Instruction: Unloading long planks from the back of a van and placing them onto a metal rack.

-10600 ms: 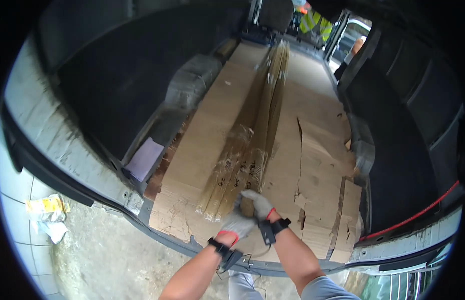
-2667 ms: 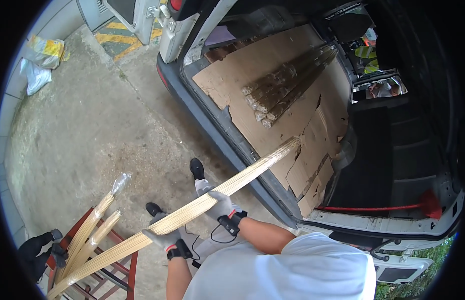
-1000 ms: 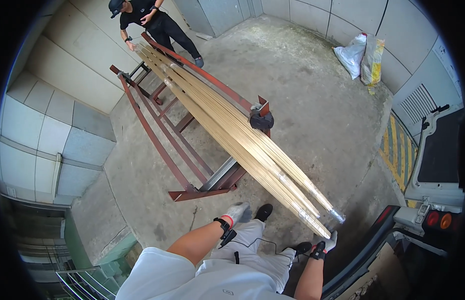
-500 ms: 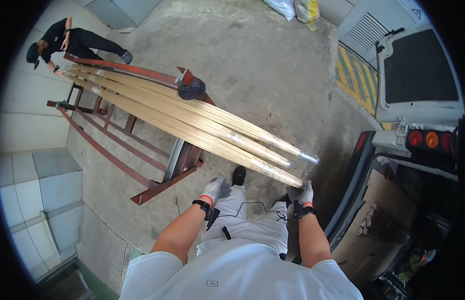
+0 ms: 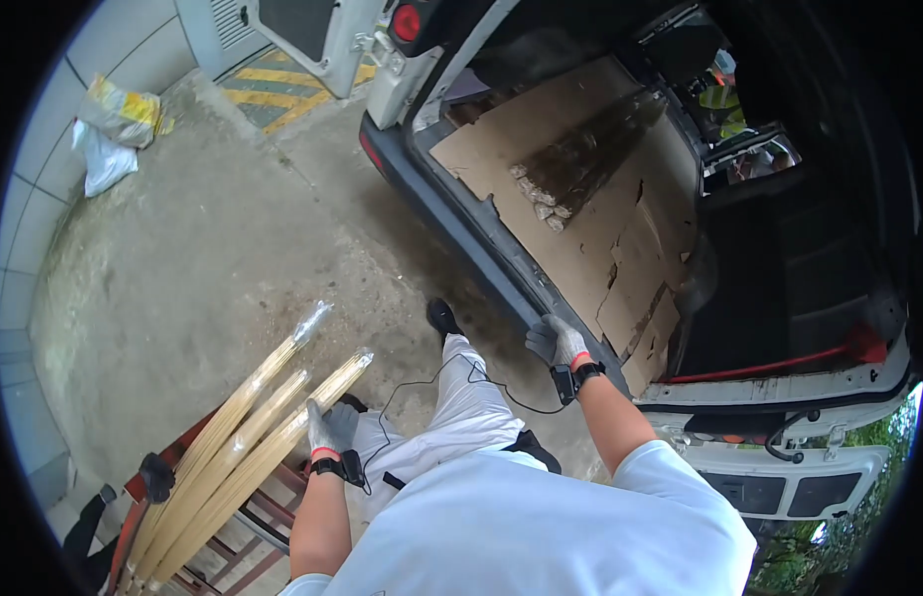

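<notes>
My left hand [image 5: 331, 427], in a white and grey glove, is beside the nearest of three long bundles of thin golden rods [image 5: 253, 437]. Its thumb overlaps the bundle's edge, and the fingers look loosely extended rather than wrapped round it. Clear plastic wraps the rod ends. A red metal rack [image 5: 273, 507] carries the bundles at the lower left. My right hand [image 5: 556, 341], gloved the same way, is at the rear edge of a van's load floor with its fingers apart and holding nothing; whether it touches the edge is unclear.
Cardboard [image 5: 580, 268] lines the van floor, and dark wrapped bundles [image 5: 590, 159] lie on it. A black bumper [image 5: 451, 238] runs along the van's rear. Sacks [image 5: 119, 119] lean by the wall. Part of another person's dark-clothed leg [image 5: 84, 526] shows beside the rack.
My view has swung right toward the van. My right hand has left the rod ends and moved to the van's edge. My left hand is now beside the rods.
</notes>
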Tool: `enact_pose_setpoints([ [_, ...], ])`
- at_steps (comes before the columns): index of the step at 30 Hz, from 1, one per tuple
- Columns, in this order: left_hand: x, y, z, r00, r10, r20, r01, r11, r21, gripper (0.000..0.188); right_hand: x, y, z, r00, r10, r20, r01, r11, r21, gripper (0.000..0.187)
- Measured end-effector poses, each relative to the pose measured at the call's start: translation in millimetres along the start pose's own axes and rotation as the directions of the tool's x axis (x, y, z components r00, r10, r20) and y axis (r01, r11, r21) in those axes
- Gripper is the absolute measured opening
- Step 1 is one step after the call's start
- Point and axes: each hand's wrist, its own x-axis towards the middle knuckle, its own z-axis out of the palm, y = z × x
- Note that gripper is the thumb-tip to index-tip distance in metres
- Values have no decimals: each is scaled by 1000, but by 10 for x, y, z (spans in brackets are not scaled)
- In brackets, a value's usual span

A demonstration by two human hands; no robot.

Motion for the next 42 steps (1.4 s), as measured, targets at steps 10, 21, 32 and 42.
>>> enact_pose_setpoints([
  [10, -111, -966, 1479, 902, 300, -312, -35, 769, 638, 35, 2703, -1509, -629, 974, -197, -110, 148, 925, -351, 43],
  [21, 846, -2757, 5128, 827, 107, 553, -363, -649, 669, 38, 3411, -2611, 22, 890, -264, -372, -130, 636, -761, 92],
  [32, 2535, -4398, 6637, 721, -197, 664, -139, -980, -141, 82, 3600, -2699, -41, 928, -229, -293, -29, 741, -671, 101],
  [42, 2771, -4477, 6779, 823, -290, 488, -200, -953, -229, 83, 3642, -2751, -83, 947, -203, -249, -5, 764, -645, 105],
])
